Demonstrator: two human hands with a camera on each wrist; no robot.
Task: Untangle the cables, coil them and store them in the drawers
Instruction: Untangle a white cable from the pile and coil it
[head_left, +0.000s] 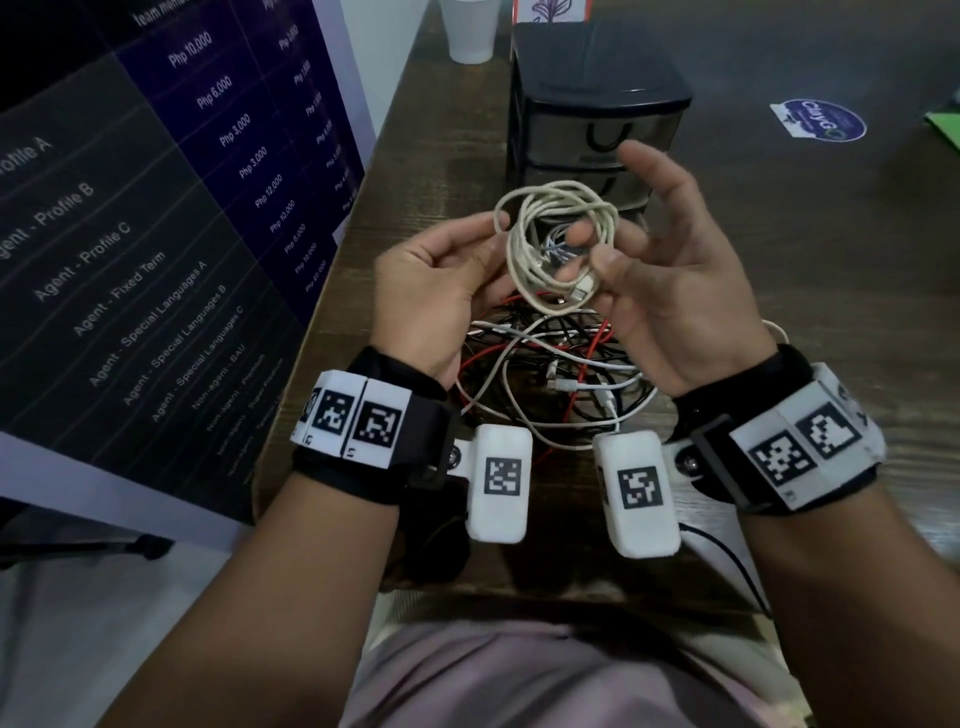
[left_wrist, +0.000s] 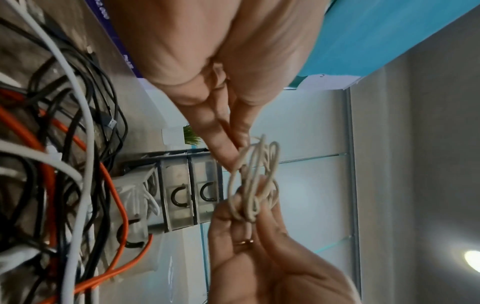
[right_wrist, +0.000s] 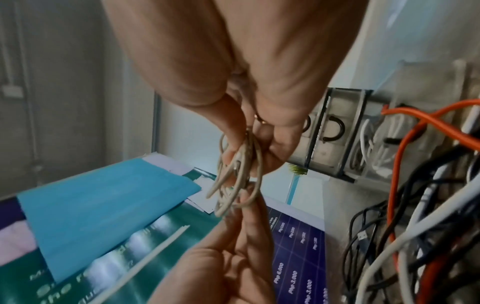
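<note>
A cream-white cable coil (head_left: 556, 244) hangs in the air between both hands, above the table. My left hand (head_left: 447, 280) pinches the coil's left side between thumb and fingers. My right hand (head_left: 660, 270) pinches its right side with thumb and forefinger, the other fingers spread. The coil (left_wrist: 255, 181) shows edge-on in the left wrist view and bunched (right_wrist: 239, 174) in the right wrist view. Below the hands lies a tangle of white, black and red cables (head_left: 550, 374). Behind stands a small black drawer unit (head_left: 597, 114) with clear drawers; its bottom drawer (left_wrist: 132, 197) stands open with white cables inside.
A white foam cup (head_left: 467, 31) stands at the back of the dark wooden table (head_left: 810, 260). A purple printed banner (head_left: 156, 208) leans along the left edge. A round sticker (head_left: 821, 120) lies at the right. A black wire (head_left: 727, 561) runs near the front edge.
</note>
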